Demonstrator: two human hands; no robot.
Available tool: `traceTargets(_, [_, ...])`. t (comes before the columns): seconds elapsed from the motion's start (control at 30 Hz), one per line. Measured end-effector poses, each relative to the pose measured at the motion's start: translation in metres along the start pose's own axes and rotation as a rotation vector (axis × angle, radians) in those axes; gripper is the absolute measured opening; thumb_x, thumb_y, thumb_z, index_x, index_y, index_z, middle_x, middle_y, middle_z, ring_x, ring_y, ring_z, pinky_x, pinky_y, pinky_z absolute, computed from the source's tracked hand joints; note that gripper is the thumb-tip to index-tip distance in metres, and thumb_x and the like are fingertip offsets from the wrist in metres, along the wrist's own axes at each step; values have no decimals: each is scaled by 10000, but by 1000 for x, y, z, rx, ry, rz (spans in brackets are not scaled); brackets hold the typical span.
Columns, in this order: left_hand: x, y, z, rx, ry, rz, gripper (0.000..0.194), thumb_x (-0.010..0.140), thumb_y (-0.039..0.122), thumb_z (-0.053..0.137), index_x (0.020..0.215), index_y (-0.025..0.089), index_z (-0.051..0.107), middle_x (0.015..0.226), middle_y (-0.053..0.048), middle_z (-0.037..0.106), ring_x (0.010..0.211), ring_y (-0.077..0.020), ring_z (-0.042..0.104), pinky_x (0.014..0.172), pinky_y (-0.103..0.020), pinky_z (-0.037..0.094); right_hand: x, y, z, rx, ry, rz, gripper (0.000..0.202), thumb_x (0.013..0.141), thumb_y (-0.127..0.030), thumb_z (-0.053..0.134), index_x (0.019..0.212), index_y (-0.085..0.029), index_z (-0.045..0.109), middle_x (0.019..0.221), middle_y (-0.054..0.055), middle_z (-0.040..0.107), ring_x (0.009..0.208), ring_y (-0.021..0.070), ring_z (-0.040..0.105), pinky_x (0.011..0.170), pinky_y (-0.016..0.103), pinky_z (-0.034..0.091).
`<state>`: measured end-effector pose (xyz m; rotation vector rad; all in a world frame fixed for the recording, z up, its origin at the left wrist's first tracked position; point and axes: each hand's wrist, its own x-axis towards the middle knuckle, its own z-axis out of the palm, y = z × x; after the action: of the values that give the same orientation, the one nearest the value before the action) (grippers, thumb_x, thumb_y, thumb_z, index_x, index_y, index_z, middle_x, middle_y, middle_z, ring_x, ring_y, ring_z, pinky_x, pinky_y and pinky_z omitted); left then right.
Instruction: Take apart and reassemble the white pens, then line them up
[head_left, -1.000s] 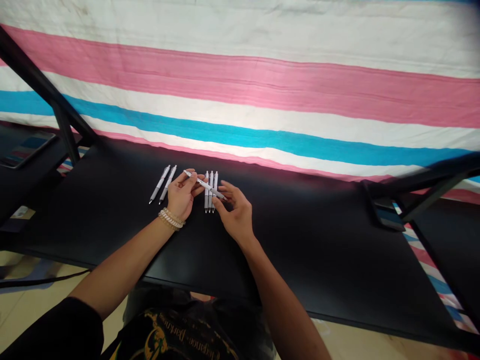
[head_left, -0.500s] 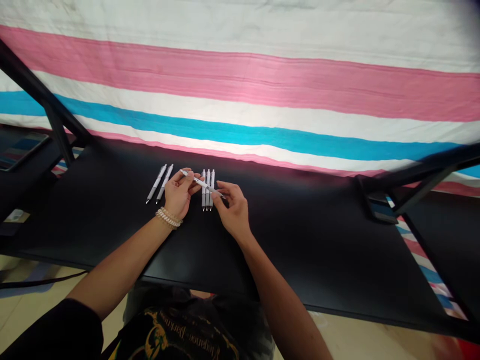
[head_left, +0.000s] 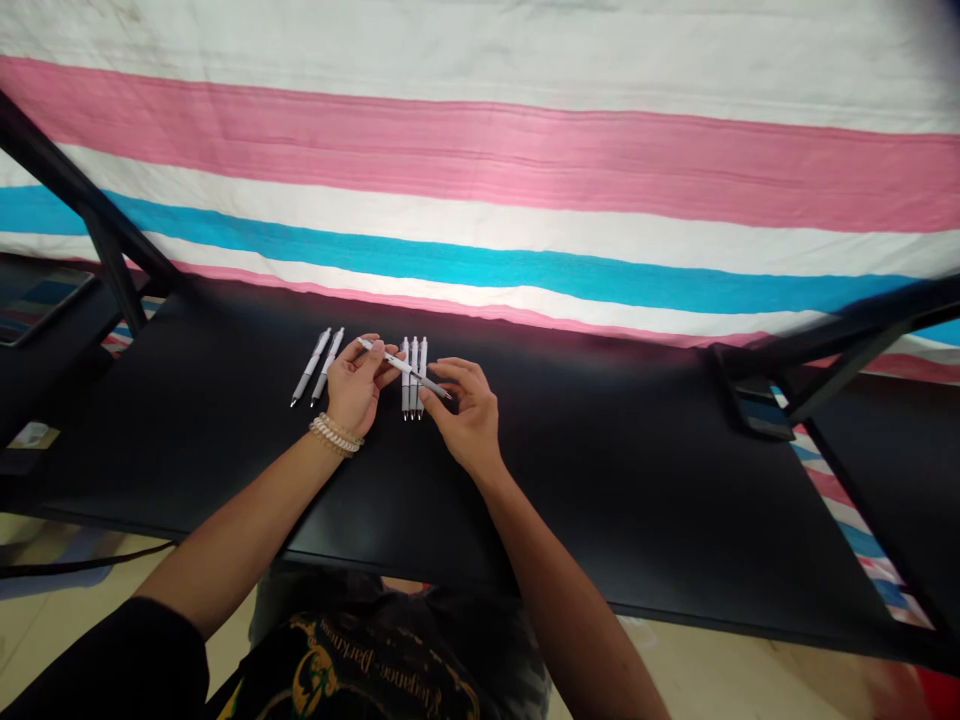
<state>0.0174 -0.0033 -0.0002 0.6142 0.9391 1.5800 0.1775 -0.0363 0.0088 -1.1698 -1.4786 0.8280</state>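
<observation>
My left fingers pinch a slim white-and-grey pen, likely steadying it; whether my right fingers grip, I can't tell

Left fingers in a pinch, right fingers in loose curl

Wide passage to the right, crowded middle.
Open black tabletop stretches from the right hand to a black frame; a held pen and three pens obstruct the middle, two pens beside the left hand.
</observation>
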Motion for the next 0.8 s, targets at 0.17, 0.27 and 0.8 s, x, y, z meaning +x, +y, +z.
traceTargets(0.17, [-2, 0, 1, 7, -24, -17, 345, 771, 335, 807, 1010, 184, 609, 900, -51, 734, 875, -195, 736, 804, -337, 596, -2, 2, 3, -83, -132, 2, 368, 922, -296, 593, 1287, -249, 592, 1016, 44, 714, 894, 181, 687, 836, 331, 563])
traceTargets(0.27, [-1, 1, 1, -11, -24, -23, 323, 781, 309, 802, 1006, 176, 613, 899, -52, 733, 868, -192, 738, 797, -328, 601, -2, 2, 1, -214, -170, -102, 270, 955, -250, 524, 1180, -234, 673, 1016, 58, 723, 885, 188, 680, 823, 326, 539])
traceTargets(0.8, [6, 11, -1, -164, 75, -123, 67, 862, 156, 699, 870, 116, 646, 854, -56, 728, 846, -135, 731, 781, -204, 586, -3, -2, -3, -188, -65, -169, 245, 964, -257, 522, 1104, -203, 716, 854, 41, 722, 672, 144, 630, 643, 269, 498])
